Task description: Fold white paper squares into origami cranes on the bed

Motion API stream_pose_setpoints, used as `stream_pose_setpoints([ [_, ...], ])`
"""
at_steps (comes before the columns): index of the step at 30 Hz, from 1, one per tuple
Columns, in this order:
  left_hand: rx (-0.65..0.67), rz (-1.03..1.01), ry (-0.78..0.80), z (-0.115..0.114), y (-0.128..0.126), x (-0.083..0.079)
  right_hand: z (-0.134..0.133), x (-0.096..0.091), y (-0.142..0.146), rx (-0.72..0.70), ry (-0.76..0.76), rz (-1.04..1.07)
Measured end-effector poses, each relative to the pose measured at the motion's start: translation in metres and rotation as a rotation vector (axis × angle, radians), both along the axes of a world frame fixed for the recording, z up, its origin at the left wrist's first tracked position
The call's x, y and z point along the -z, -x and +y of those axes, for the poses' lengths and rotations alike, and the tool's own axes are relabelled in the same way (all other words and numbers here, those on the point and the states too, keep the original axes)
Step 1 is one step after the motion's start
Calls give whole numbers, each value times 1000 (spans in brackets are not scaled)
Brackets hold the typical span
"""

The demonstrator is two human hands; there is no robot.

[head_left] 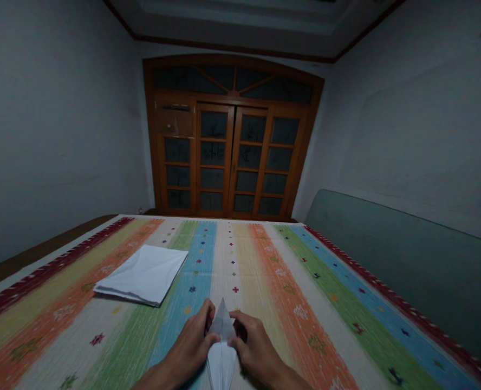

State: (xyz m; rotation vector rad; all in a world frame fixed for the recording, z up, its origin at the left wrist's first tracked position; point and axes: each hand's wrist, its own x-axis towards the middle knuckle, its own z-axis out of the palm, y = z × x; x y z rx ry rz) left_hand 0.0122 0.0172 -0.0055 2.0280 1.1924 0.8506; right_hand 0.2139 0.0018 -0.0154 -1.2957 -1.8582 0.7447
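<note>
A folded piece of white paper (222, 341), narrow and pointed at its far end, lies on the striped cloth (289, 292) at the bottom middle. My left hand (192, 346) pinches its left side with fingers curled in. My right hand (254, 346) presses and pinches its right side the same way. The two hands nearly meet over the paper's middle.
A stack of white paper sheets (143, 273) lies on the cloth to the left. The colourful striped cloth covers a wide flat surface. A green board (407, 260) leans along the right wall. Wooden glazed doors (232, 157) stand at the far end.
</note>
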Motion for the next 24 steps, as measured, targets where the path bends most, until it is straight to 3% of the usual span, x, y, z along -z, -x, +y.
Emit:
stream_pose_setpoints([
  [11,-12,9,47,-1,4,-19,4,-8,3,-28,-110,-115],
  [18,-53,209,-51,4,13,-16,3,-11,2,-40,-129,-112],
  [24,-66,207,-105,4,7,-12,3,-1,0,-87,-167,-145],
])
